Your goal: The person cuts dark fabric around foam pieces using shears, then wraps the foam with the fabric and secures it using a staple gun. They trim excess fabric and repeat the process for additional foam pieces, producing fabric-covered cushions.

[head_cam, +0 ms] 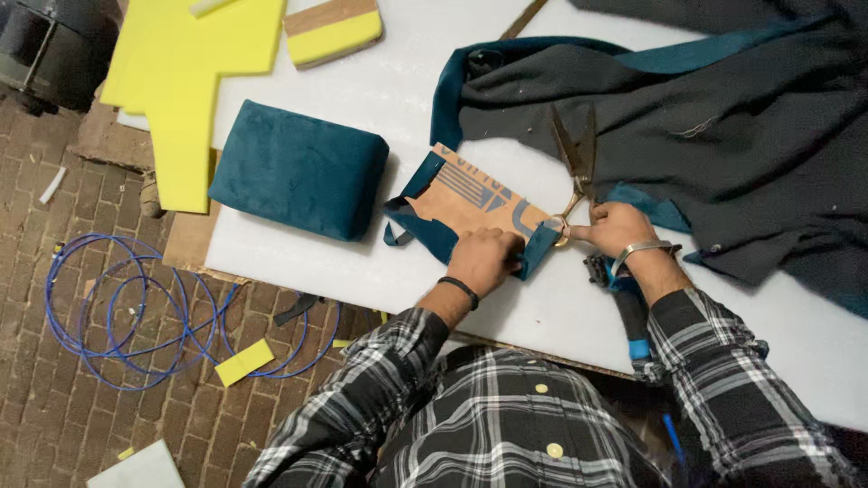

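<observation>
Scissors (573,154): on the white table (407,81), blades parted, tips pointing away from the person, long axis near upright in view.
Right hand (619,228): clenched around the scissor handles.
Left hand (485,258): pressing teal fabric over the cardboard panel (470,201).
Surroundings: dark cloth (723,126) touches the blades; teal cushion (301,170) left; bare table beyond the cushion, near edge close.

brown printed cardboard piece (470,199), blue markings, teal fabric-wrapped, on table
</observation>
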A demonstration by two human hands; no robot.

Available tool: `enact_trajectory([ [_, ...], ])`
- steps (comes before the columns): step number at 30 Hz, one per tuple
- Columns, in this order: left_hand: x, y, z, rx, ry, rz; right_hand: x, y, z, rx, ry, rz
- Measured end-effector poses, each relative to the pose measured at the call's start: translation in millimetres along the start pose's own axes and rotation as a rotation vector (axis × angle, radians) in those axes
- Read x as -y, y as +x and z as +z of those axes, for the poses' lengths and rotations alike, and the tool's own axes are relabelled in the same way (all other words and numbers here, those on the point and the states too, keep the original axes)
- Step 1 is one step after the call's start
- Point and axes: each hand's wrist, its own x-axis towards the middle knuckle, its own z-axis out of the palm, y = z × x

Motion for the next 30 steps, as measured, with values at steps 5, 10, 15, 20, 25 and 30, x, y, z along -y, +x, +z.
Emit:
enact_trajectory([
  [5, 6, -1, -1, -0.084, -0.188, 0.065, -6, 11, -6, 0.007, 0.073, -0.056],
  [10, -4, -1, -15, -0.063, -0.271, 0.065, -15, 17, -20, -0.086, -0.074, -0.118],
  [15, -23, 2, -16, -0.016, -0.326, -0.005, -38, 14, -58, 0.184, -0.145, -0.041],
  [20, -47, 31, -2, -0.007, -0.411, 0.068, -105, -50, -72, 0.099, -0.221, -0.114],
  [25, -72, 72, 18, 0.073, -0.380, 0.035, -165, -136, -85, -0.116, -0.439, 0.062],
  [30, -77, 80, 29, 0.073, -0.399, 0.021, -164, -148, -107, -0.270, -0.726, -0.193],
])
